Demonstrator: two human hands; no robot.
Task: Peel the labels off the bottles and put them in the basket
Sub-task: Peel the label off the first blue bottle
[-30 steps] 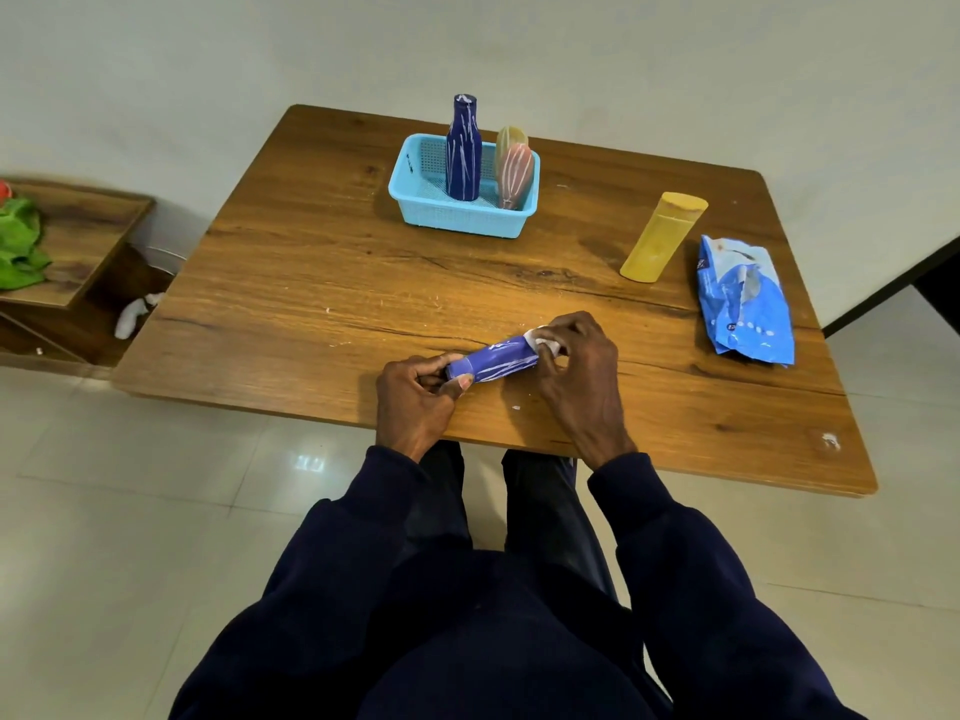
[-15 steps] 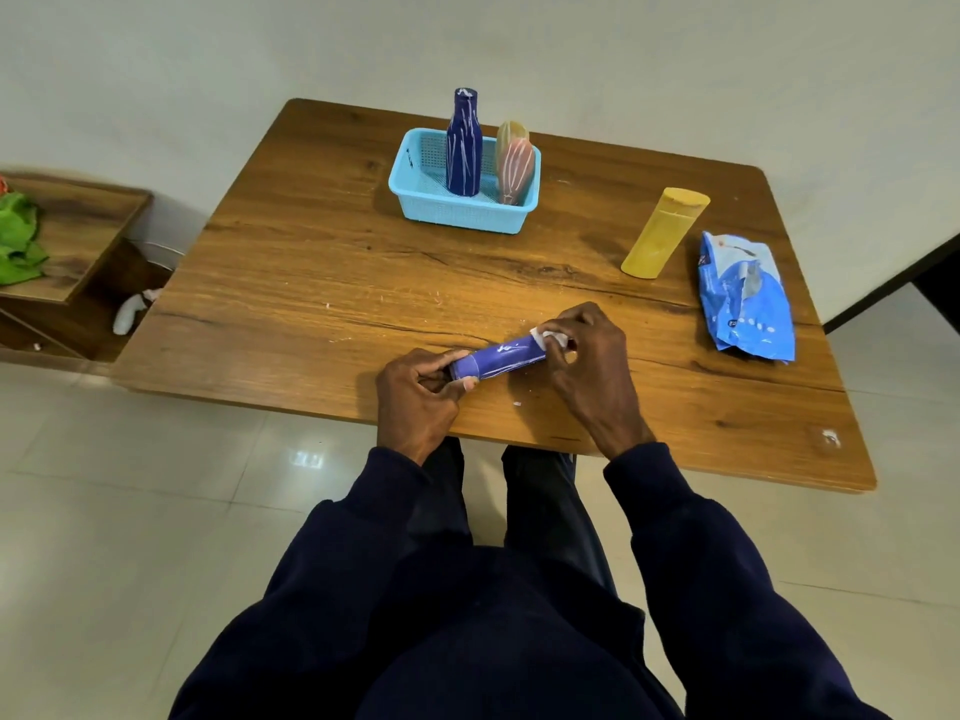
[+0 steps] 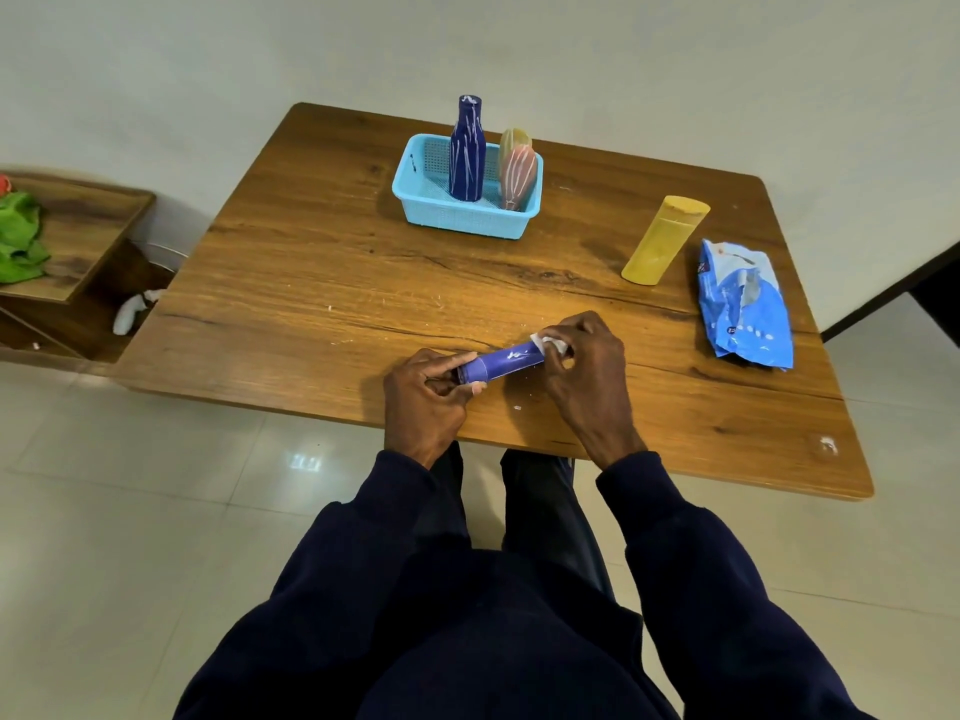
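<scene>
Both hands grip a purple bottle (image 3: 501, 362) over the table (image 3: 311, 283).
Left hand (image 3: 423, 394) clasps its base; right hand (image 3: 584, 374) pinches white label (image 3: 550, 343) at the far end.

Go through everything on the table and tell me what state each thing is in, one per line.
Purple bottle: lying sideways, held at both ends.
Left hand: gripping the bottle's left end.
Right hand: pinching a white scrap at the bottle's right end.
Dark blue bottle: upright in the basket.
Pink bottle: standing in the basket, leaning slightly.
Blue basket: holds two bottles.
Yellow bottle: on the table, cap closed.
Blue packet: lying crumpled, torn.
</scene>
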